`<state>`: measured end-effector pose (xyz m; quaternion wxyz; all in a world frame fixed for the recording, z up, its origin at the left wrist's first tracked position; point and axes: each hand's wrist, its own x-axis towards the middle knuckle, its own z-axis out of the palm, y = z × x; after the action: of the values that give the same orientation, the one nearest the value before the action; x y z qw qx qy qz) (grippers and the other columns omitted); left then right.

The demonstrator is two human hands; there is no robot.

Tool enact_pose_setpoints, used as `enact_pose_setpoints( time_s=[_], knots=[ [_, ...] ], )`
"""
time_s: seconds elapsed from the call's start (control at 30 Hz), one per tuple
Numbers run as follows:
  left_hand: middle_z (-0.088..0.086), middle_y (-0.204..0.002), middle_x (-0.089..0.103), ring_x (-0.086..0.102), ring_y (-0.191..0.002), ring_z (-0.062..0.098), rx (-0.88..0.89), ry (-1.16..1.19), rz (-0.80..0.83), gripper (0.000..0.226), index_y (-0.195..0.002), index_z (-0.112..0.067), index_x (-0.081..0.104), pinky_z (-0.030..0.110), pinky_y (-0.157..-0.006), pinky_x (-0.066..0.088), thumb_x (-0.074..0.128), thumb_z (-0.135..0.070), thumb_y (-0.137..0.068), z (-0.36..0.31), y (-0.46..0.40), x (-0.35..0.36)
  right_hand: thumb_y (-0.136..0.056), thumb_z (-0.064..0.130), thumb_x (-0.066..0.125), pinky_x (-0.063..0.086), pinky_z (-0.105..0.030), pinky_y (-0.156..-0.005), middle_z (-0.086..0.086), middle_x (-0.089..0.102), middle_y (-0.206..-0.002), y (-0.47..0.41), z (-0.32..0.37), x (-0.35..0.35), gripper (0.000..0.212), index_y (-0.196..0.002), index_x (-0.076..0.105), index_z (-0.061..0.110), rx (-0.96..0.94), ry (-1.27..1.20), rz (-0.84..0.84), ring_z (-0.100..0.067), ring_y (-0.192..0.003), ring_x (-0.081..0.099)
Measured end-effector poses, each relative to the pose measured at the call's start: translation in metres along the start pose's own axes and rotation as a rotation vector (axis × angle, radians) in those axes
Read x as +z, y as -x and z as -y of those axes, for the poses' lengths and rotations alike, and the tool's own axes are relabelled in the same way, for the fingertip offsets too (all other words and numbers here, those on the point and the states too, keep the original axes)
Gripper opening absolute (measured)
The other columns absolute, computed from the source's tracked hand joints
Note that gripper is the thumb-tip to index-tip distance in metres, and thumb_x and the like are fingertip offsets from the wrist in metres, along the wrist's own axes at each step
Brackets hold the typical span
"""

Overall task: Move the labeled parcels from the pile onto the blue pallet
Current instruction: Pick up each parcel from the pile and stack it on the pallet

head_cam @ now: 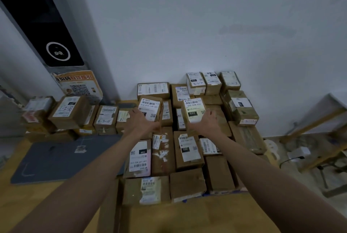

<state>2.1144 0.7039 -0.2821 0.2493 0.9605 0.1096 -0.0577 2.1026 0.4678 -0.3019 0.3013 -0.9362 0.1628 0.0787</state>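
Parcels held: two labeled boxes, one per hand, above the stack on the blue pallet.
Left hand: fingers wrapped round the 010 parcel, label up so it can be read.
Right hand: gripping the 032 parcel, just right of the 010 parcel.
Pile: remaining boxes left of the pallet, against the wall.
Likely step: lowering both onto the pallet's stacked rows; only a blue edge shows beneath the near boxes.

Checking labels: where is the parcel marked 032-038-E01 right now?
In the head view, the 032-038-E01 parcel is right of centre, held by the right hand above the stacked parcels, beside the parcel in the left hand.
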Motion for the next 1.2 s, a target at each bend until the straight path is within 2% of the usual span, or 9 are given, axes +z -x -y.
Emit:
enact_pose_setpoints(
  time_s=[0.1, 0.2, 0.33, 0.53, 0.67, 0.8, 0.9, 1.0, 1.2],
  knots=[
    [0.011, -0.134, 0.041, 0.05, -0.118, 0.032, -0.036, -0.014, -0.005, 0.114, -0.139, -0.007, 0.029, 0.041, -0.087, 0.046, 0.078, -0.065, -0.054, -0.007, -0.013, 0.007, -0.073, 0.05, 0.075, 0.041, -0.044, -0.101, -0.015, 0.025, -0.145, -0.025, -0.002, 0.001, 0.106, -0.147, 0.018, 0.001, -0.008, -0.006, 0.016, -0.035, -0.132, 0.034],
    [0.011, -0.131, 0.041, 0.051, -0.114, 0.031, -0.052, -0.014, -0.021, 0.109, -0.136, -0.009, 0.03, 0.039, -0.081, 0.045, 0.077, -0.064, -0.055, -0.011, -0.028, 0.014, -0.071, 0.052, 0.075, 0.039, -0.046, -0.105, -0.016, 0.026, -0.146, -0.049, 0.003, 0.003, 0.109, -0.148, 0.017, 0.001, -0.013, -0.002, 0.026, -0.035, -0.133, 0.032],
    [0.01, -0.13, 0.04, 0.051, -0.114, 0.031, -0.086, -0.018, -0.019, 0.105, -0.135, -0.01, 0.03, 0.037, -0.076, 0.041, 0.077, -0.061, -0.056, -0.012, -0.053, 0.024, -0.071, 0.052, 0.077, 0.038, -0.048, -0.103, -0.014, 0.024, -0.146, -0.084, 0.017, 0.007, 0.111, -0.148, 0.016, 0.003, -0.031, -0.046, 0.05, -0.035, -0.135, 0.029],
    [0.009, -0.125, 0.043, 0.053, -0.11, 0.028, -0.099, -0.031, 0.001, 0.1, -0.131, -0.012, 0.035, 0.041, -0.082, 0.051, 0.079, -0.061, -0.056, -0.015, -0.104, 0.024, -0.073, 0.052, 0.077, 0.039, -0.05, -0.104, -0.014, 0.021, -0.151, -0.14, 0.052, 0.018, 0.112, -0.15, 0.012, 0.003, -0.045, -0.054, 0.038, -0.035, -0.137, 0.025],
    [0.011, -0.129, 0.041, 0.054, -0.11, 0.03, -0.107, -0.035, -0.022, 0.101, -0.131, -0.009, 0.036, 0.041, -0.081, 0.052, 0.078, -0.064, -0.058, -0.021, -0.134, 0.025, -0.075, 0.054, 0.074, 0.04, -0.049, -0.103, -0.016, 0.018, -0.152, -0.183, 0.077, 0.026, 0.115, -0.151, 0.008, -0.001, -0.026, -0.042, 0.017, -0.036, -0.138, 0.023],
    [0.01, -0.131, 0.039, 0.052, -0.113, 0.029, -0.091, -0.006, -0.027, 0.104, -0.134, -0.011, 0.034, 0.043, -0.084, 0.052, 0.079, -0.066, -0.059, -0.015, -0.152, 0.032, -0.078, 0.048, 0.072, 0.04, -0.045, -0.101, -0.018, 0.019, -0.151, -0.218, 0.092, 0.038, 0.112, -0.15, 0.005, -0.006, -0.002, -0.021, 0.017, -0.038, -0.137, 0.023],
    [0.009, -0.129, 0.04, 0.051, -0.115, 0.029, -0.084, -0.019, -0.017, 0.105, -0.134, -0.012, 0.034, 0.045, -0.087, 0.053, 0.078, -0.069, -0.057, -0.007, -0.164, 0.037, -0.081, 0.05, 0.069, 0.036, -0.046, -0.105, -0.022, 0.02, -0.15, -0.237, 0.097, 0.049, 0.109, -0.149, 0.005, -0.007, 0.015, 0.014, 0.008, -0.04, -0.137, 0.025],
    [0.008, -0.128, 0.04, 0.052, -0.114, 0.029, -0.093, -0.043, -0.012, 0.107, -0.133, -0.012, 0.033, 0.044, -0.086, 0.053, 0.077, -0.072, -0.057, 0.001, -0.172, 0.043, -0.086, 0.05, 0.064, 0.029, -0.046, -0.112, -0.024, 0.016, -0.154, -0.25, 0.103, 0.057, 0.107, -0.15, 0.001, -0.008, 0.017, 0.042, 0.0, -0.04, -0.141, 0.023],
    [0.007, -0.126, 0.04, 0.053, -0.112, 0.028, -0.112, -0.024, -0.001, 0.112, -0.136, -0.012, 0.03, 0.048, -0.084, 0.054, 0.077, -0.071, -0.053, 0.018, -0.18, 0.055, -0.094, 0.044, 0.058, 0.032, -0.051, -0.11, -0.018, 0.005, -0.162, -0.258, 0.106, 0.064, 0.093, -0.153, 0.003, -0.002, -0.005, 0.039, -0.02, -0.043, -0.143, 0.02]
  ],
)
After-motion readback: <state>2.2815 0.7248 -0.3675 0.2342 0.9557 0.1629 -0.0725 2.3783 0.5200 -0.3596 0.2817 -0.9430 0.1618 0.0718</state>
